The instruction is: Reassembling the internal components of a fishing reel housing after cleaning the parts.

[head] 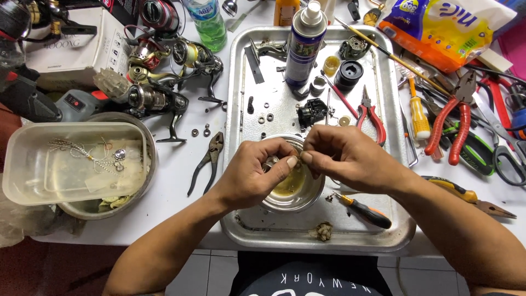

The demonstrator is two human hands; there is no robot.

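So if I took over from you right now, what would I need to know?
Left hand and right hand: fingertips pinched together on a small metal part, mostly hidden, over the round metal bowl of yellowish liquid.
Bowl sits on the silver metal tray, with the blue spray can and the orange-and-black screwdriver.
Small loose washers lie on the tray.
Fishing reels lie left of the tray.

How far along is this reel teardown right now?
Done: a reel looks stripped, with washers, a black spool and a black housing part loose on the metal tray. In hand: left hand and right hand pinch a small part over the bowl of yellowish liquid. Left: the loose parts remain unassembled.
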